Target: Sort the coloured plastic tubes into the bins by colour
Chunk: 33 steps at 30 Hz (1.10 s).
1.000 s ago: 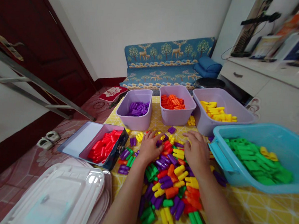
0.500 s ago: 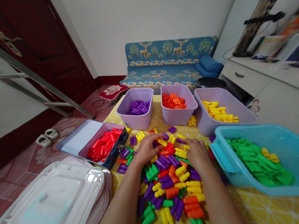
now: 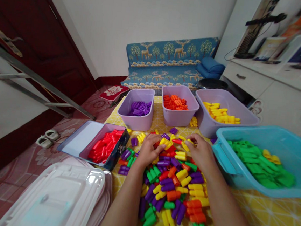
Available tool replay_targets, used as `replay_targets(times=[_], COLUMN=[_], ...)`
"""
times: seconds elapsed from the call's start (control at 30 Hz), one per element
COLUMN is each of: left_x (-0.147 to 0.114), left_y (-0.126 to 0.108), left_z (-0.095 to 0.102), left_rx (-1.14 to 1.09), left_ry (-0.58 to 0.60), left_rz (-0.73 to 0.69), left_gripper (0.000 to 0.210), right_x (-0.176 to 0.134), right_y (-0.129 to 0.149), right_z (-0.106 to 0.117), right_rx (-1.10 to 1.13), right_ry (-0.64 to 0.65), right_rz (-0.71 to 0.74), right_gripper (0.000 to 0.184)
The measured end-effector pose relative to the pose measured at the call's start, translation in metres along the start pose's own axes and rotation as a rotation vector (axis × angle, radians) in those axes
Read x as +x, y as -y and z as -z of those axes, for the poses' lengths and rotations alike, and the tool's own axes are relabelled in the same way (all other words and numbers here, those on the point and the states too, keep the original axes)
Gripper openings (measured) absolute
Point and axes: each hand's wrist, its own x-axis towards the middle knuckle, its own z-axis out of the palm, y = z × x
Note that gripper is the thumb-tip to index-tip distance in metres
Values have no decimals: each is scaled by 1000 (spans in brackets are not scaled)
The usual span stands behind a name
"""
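Observation:
Plastic bullet-shaped building blocks in purple, yellow, green, red and orange lie in a loose pile (image 3: pixel 169 181) between my forearms. At the pile's far left, my left hand (image 3: pixel 149 151) is closed with thumb and fingers on a yellow block (image 3: pixel 165 143). Opposite it, my right hand (image 3: pixel 201 153) pinches another yellow block (image 3: pixel 185 146) at its fingertips. A red block (image 3: pixel 176 141) lies between the two hands. Part of each held block is hidden by fingers.
Behind the pile stand lilac bins with purple (image 3: pixel 135 120), orange (image 3: pixel 180 120) and yellow blocks (image 3: pixel 201 121). A turquoise bin (image 3: pixel 230 167) with green blocks and two yellow ones is at right. A hinged box (image 3: pixel 83 155) holds red blocks at left, near stacked lids (image 3: pixel 84 205).
My right hand has drawn its fingers together on a yellow block and lifted it slightly. A different yellow block now shows at my left fingertips, and nearby blocks have shifted.

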Motion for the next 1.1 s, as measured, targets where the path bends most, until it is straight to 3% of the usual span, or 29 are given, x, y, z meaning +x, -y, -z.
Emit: replay_targets(times=[0.07,0.17,0.37,0.5,0.6,0.77,0.83,0.9,1.03,1.1], left_x=[-1,-1,-4,-4,-3,-1,-1,-2,-2,-1], left_y=[-3,-7,-7,-8,-9,-7,-6,-5,-4,-3], left_z=[2,3,-2,-2,-1,-5,-7,-8,-8,-8], left_rx=[-70,-161,-382,-442,-402,-266,-215,-201,-211,-195], left_ry=[-52,-74,0,-47,-47,37,56,57,52,61], left_rz=[-34,13,139,194,206,183,171,167,190,181], left_gripper=[22,26,32,35,33,31,30,29,29,30], right_x=[-3,-9,-12,-9,-10,-16,-17,-13,-2,1], right_y=[11,24,33,36,37,36,36,36,41,42], right_z=[-3,-9,-16,-14,-10,-3,0,4,14,15], right_rx=[254,502,628,757,750,516,491,578,986,1130], right_ry=[-8,147,311,278,279,619,657,479,-189,-307], right_rz=[-101,-221,-217,-242,-185,25,38,-33,-108,-90], right_gripper=[22,29,30,41,34,20,21,21,29,39])
